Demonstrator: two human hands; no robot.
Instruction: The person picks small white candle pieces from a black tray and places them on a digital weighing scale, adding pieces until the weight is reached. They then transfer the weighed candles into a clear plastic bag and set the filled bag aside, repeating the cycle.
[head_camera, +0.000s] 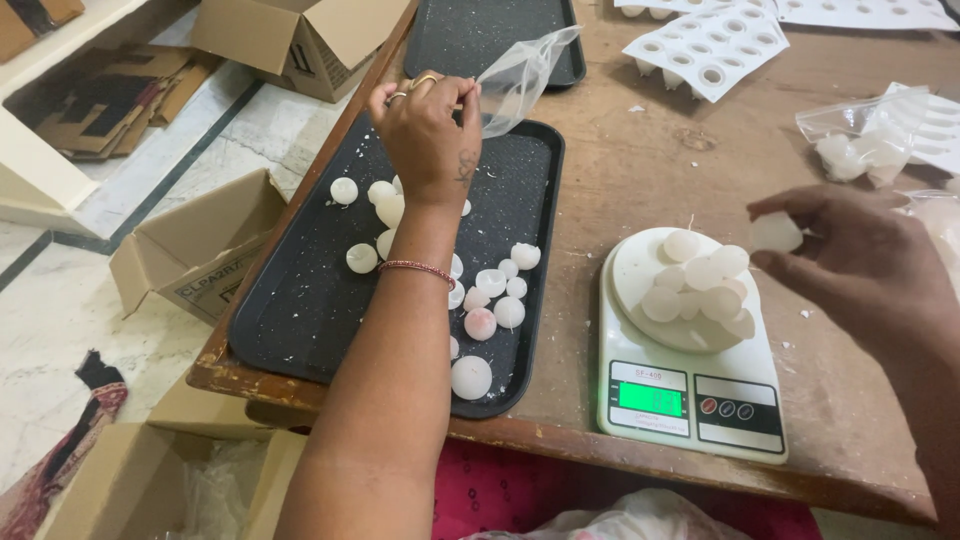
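My left hand (428, 135) is raised over a black tray (300, 300) and pinches the edge of a small clear plastic bag (525, 75). Several white wax domes (490, 300) lie scattered on that tray. My right hand (850, 255) holds one white wax dome (776, 232) between fingers and thumb, just right of a white kitchen scale (690, 345). Several wax domes (700, 280) are piled on the scale's round platform, and its green display is lit.
A second black tray (470, 40) lies at the table's far side. White plastic moulds (710, 50) and a filled clear bag (860, 145) sit at the back right. Open cardboard boxes (200, 245) stand on the floor to the left of the wooden table (640, 160).
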